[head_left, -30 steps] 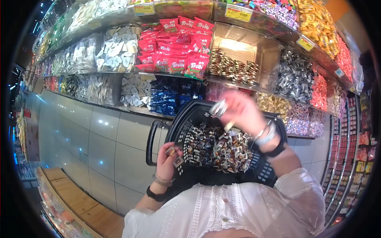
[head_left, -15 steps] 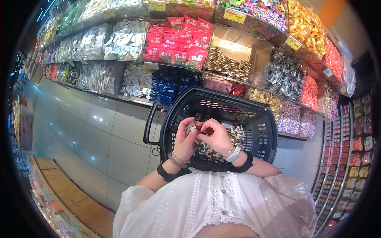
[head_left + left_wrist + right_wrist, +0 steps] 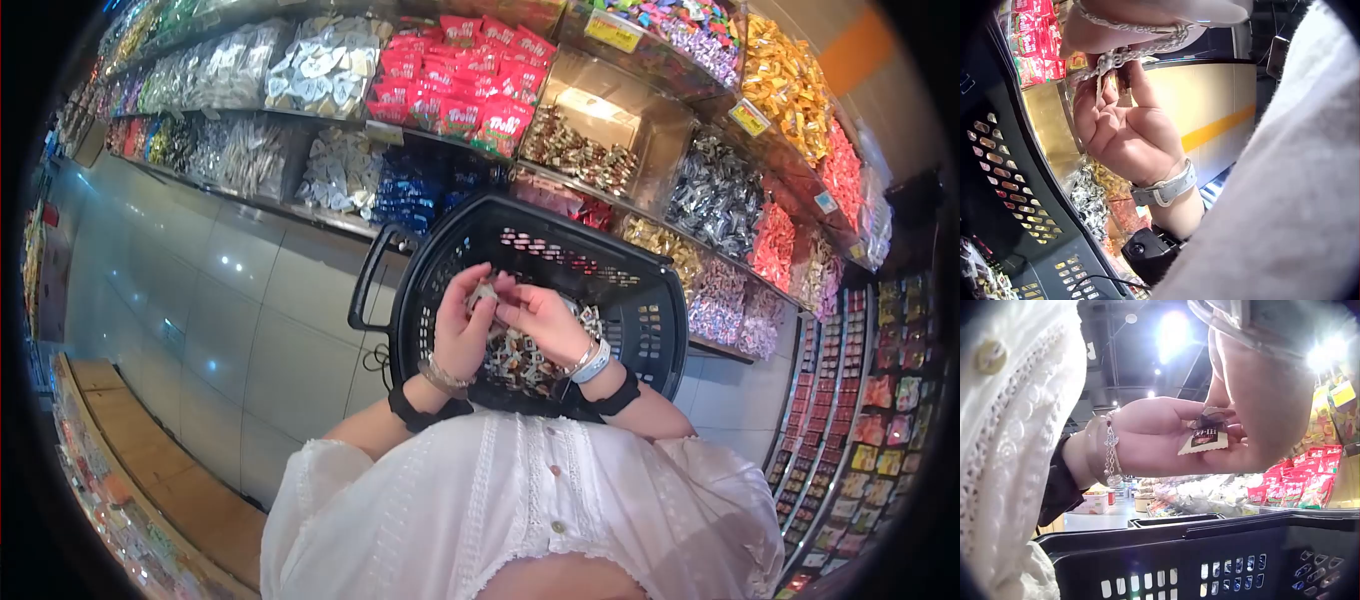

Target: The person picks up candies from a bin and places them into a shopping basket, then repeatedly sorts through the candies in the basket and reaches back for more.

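Both hands meet above the black basket [image 3: 415, 290] in the head view. My left hand [image 3: 460, 330] holds a small wrapped candy [image 3: 1207, 436] with a cream, zigzag-edged wrapper and dark print. It lies across the fingers in the right wrist view. Close against it, my right hand [image 3: 545, 322] has its fingers curled in, pinching at the wrapped candy. From the left wrist view, a pale wrapper edge and something dark show between the right fingers [image 3: 1141, 87]. Below the hands, a heap of similar wrapped candies [image 3: 525, 365] covers part of the basket's bottom, partly hidden by the hands.
Beyond the basket stand shelves of loose candy, with red Trolli bags [image 3: 460, 85], a part-filled clear bin [image 3: 580, 150] and blue packets [image 3: 410, 195]. The basket's handle [image 3: 370, 280] sticks out left over the tiled floor [image 3: 250, 300]. A wooden ledge [image 3: 150, 440] runs at lower left.
The right hand, a blur near the basket's far rim a second ago, has come back to the left hand. Over the last half second both hands stay together, with small finger movements.
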Demonstrator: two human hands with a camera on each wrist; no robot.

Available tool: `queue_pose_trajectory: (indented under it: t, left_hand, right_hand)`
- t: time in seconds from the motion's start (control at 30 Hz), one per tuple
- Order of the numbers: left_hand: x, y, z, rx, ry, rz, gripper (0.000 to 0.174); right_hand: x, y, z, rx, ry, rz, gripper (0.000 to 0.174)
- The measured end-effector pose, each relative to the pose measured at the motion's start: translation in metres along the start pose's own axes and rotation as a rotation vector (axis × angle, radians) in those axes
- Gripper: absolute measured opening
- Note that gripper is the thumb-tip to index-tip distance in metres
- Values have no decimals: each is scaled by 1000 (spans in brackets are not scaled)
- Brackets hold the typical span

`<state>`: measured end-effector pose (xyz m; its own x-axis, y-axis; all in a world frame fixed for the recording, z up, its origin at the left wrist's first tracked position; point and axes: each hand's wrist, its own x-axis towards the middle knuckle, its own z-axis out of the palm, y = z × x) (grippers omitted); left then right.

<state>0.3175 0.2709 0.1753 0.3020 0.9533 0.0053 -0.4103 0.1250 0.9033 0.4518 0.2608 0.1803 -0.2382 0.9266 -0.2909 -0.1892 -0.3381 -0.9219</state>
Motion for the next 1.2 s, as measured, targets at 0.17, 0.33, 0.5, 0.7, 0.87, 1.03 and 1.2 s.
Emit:
queue_pose_trajectory:
  t: [0.17,0.33,0.5,0.7,0.87,1.03,1.2]
  left_hand:
    - [7,6,2,22,-50,32,35]
    - [13,1,-1,-309,-248,-4,58]
    - [9,7,-5,-301,-329,-117,63]
    - [6,10,-7,-277,-419,-200,64]
    - [5,10,-7,-180,-380,-213,63]
    - [9,0,-11,-176,-408,-169,67]
    - [21,-11,-32,-70,-377,-104,67]
  right_hand:
    - [-6,1,3,-16,-41,-8,20]
    - [-16,-1,2,447,4,61,21]
    - [-24,1,-2,561,2,90,25]
    - [-29,3,-2,626,-19,130,26]
    - [-27,5,-5,581,-93,140,26]
    - [-14,-15,-21,444,-132,153,24]
    - [29,-79,-80,-474,33,-122,16]
